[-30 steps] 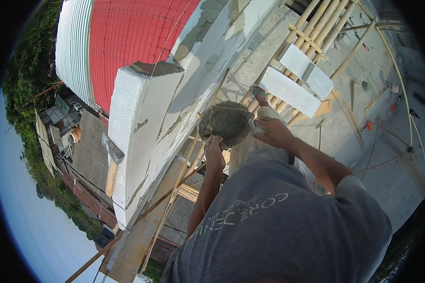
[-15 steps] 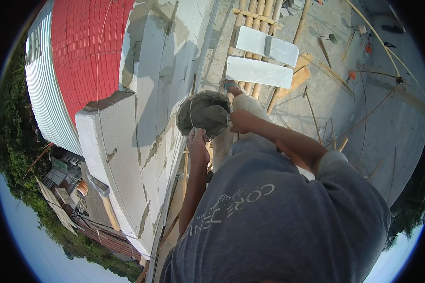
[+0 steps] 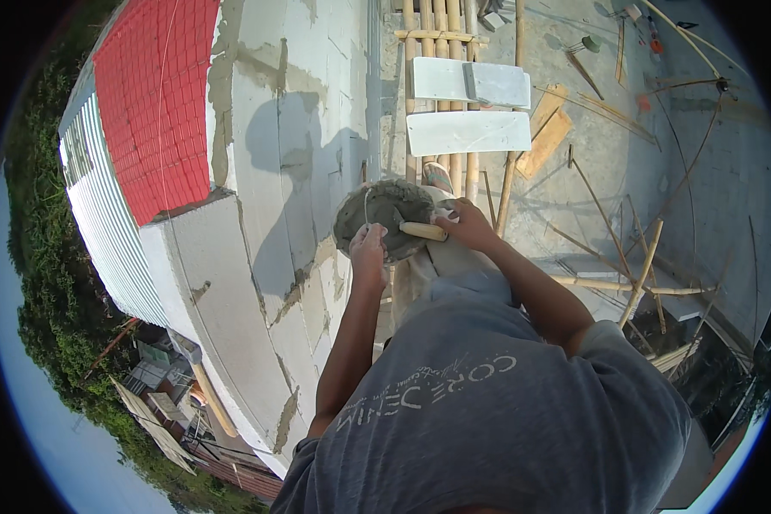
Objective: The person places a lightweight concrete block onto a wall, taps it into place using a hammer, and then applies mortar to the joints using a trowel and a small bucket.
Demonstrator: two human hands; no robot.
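Observation:
My left hand (image 3: 368, 253) grips the rim and thin handle of a round, mortar-caked bucket (image 3: 355, 223) holding grey mortar. A trowel's wooden handle (image 3: 420, 230) lies across the bucket's right side. My right hand (image 3: 464, 224) is closed at that same side, just above and beside the wooden handle, apparently on the rim; its fingertips are partly hidden. My sandaled foot (image 3: 435, 178) shows beyond the bucket.
A white block wall (image 3: 274, 206) with mortar patches runs along the left, with a hammer-like tool (image 3: 210, 390) on it and red roofing (image 3: 150, 103) beyond. Bamboo poles (image 3: 454, 38) carry white boards (image 3: 467, 131). Planks (image 3: 541, 141) and poles lie on the concrete below.
The view has swung, bringing the wall more upright on the left. The trowel has shifted, so its wooden handle now shows across the bucket, below my right hand.

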